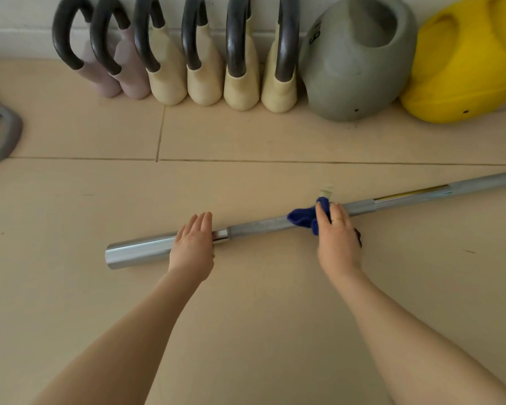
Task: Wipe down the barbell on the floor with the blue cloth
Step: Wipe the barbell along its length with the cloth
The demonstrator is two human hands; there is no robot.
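Where tiles [246, 135] run (beige), kettlebells [357, 62] line wall.

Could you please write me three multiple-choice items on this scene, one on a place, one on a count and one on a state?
1. Where does the left hand rest?
A. on the barbell's smooth sleeve end
B. on the yellow kettlebell
C. on the wall

2. How many cream-based weights stand in the row by the wall?
A. two
B. four
C. seven

3. What is the right hand doing?
A. hanging free
B. pressing the blue cloth onto the barbell
C. lifting a kettlebell

Answers:
1 A, its straight fingers lie over the barbell near the chrome end.
2 B, four cream-based weights show.
3 B, the blue cloth is bunched under its fingers on the shaft.
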